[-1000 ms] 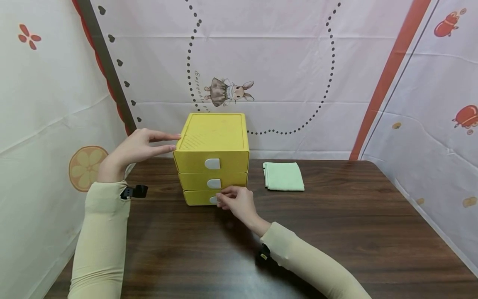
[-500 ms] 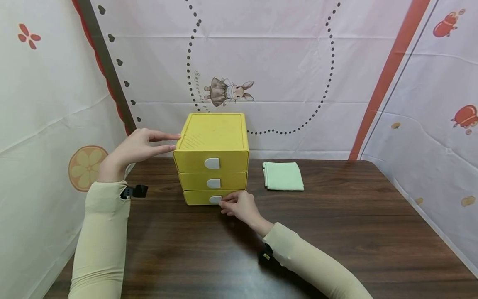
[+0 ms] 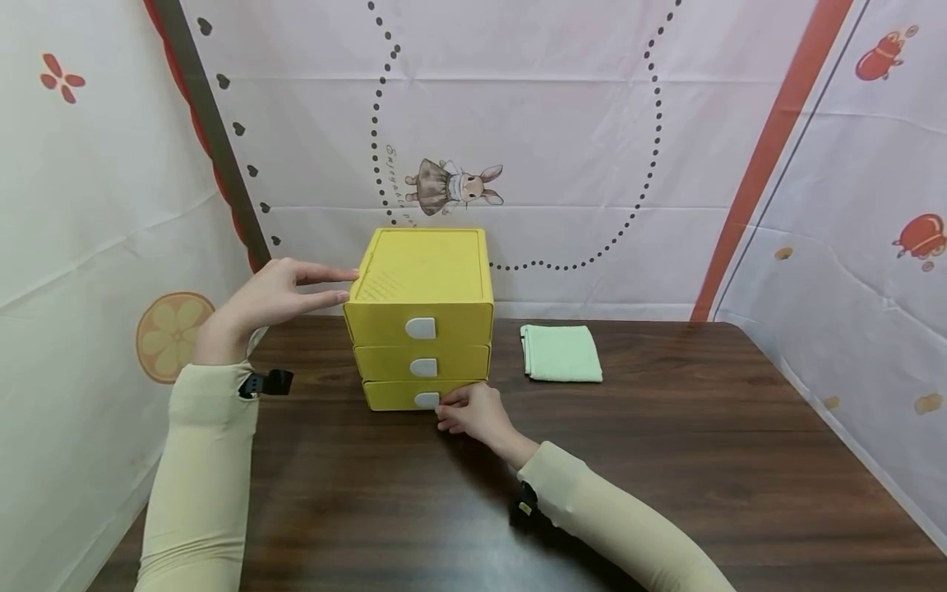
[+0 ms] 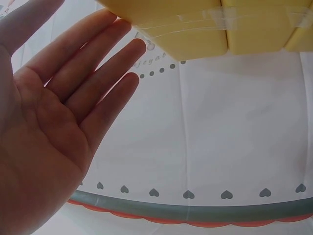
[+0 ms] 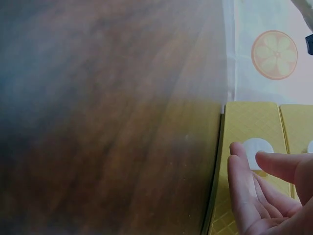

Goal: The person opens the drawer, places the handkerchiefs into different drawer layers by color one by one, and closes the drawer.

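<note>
A yellow drawer unit (image 3: 429,267) stands at the back of the table, each of its three drawer fronts bearing a white tab. In the head view my left hand (image 3: 274,292) has its fingers extended, the fingertips at the unit's upper left edge. Its palm faces the camera in the left wrist view, with the fingers spread beside the unit's yellow side (image 4: 181,32). My right hand (image 3: 481,415) is low at the bottom drawer (image 3: 392,396). Its thumb and fingertips pinch at the white drawer tab (image 5: 257,148), which shows between them in the right wrist view.
A folded light green cloth (image 3: 561,353) lies on the brown wooden table (image 3: 666,460), to the right of the drawers. Printed white curtains (image 3: 562,148) hang behind and on both sides. Transparent tape (image 4: 225,17) runs across the unit's side.
My right hand has shifted slightly right and down, uncovering more of the bottom tab. The left hand has stayed at the unit's upper edge. All drawers look unmoved.
</note>
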Tool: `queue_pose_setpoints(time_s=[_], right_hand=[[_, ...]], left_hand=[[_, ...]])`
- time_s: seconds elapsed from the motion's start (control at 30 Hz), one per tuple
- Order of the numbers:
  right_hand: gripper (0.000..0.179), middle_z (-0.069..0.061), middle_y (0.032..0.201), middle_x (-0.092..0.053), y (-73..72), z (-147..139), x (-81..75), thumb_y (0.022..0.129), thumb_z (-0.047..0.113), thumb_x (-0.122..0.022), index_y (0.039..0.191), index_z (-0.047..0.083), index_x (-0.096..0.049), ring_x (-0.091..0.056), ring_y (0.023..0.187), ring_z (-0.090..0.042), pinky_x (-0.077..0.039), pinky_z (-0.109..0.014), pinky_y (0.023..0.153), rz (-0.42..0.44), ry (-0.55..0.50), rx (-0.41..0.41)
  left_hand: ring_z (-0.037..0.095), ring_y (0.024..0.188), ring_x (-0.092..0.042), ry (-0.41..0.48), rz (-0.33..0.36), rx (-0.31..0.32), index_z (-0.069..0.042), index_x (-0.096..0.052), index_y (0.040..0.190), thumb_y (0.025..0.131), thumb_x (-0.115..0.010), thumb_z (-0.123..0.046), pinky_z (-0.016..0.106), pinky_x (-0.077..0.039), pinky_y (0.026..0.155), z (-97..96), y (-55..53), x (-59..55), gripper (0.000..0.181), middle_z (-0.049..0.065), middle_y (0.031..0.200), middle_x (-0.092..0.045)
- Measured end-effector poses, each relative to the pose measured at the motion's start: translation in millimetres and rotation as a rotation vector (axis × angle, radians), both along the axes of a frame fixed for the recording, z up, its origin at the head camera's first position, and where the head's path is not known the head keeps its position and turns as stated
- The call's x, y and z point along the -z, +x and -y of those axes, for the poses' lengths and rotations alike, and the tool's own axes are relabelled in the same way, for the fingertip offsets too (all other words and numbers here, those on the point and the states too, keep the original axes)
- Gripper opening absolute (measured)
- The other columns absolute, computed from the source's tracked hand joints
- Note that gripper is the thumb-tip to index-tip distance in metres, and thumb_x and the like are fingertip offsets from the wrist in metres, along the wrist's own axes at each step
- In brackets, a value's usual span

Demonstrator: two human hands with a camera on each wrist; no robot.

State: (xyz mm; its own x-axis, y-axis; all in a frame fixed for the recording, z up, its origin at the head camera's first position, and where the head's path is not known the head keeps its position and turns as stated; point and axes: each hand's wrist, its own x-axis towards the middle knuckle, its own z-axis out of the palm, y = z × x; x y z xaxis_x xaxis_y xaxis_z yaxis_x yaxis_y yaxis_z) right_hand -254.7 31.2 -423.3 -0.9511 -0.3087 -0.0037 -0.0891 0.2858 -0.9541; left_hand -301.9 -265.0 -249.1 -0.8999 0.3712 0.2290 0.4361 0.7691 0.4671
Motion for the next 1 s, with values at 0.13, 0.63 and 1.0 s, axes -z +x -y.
queue_pose_setpoints(time_s=[0.13, 0.63, 1.0], right_hand=[[0.02, -0.022, 0.085, -0.071, -0.1, 0.8, -0.2, 0.088, 0.006, -0.066, 0.1, -0.009, -0.069, -0.072, 0.073, -0.029, -0.058, -0.037, 0.064, -0.002, -0.001, 0.003], [0.019, -0.021, 0.082, -0.072, 2.6, 1.1, 1.3, 0.087, 0.003, -0.066, 0.101, -0.011, -0.069, -0.072, 0.072, -0.029, -0.058, -0.037, 0.064, 0.021, -0.018, -0.006], [0.018, -0.018, 0.083, -0.073, 13.4, -3.7, -0.6, 0.085, 0.005, -0.069, 0.099, -0.007, -0.071, -0.071, 0.074, -0.032, -0.058, -0.038, 0.063, 0.024, 0.012, -0.037]], left_hand=[[0.02, 0.115, -0.058, -0.002, -0.006, -0.006, -0.032, -0.065, 0.123, 0.083, -0.064, -0.056, 0.051, -0.046, 0.093, 0.3, -0.5, 0.8, 0.047, 0.0, 0.123, -0.065], [0.021, 0.117, -0.057, -0.005, -0.004, -0.006, -0.031, -0.065, 0.123, 0.083, -0.064, -0.056, 0.052, -0.045, 0.094, -0.5, -1.6, 1.0, 0.047, 0.001, 0.125, -0.064], [0.022, 0.116, -0.057, -0.004, -0.004, -0.003, -0.031, -0.065, 0.123, 0.084, -0.064, -0.055, 0.052, -0.045, 0.094, -0.3, -0.8, 0.3, 0.046, 0.002, 0.125, -0.064]])
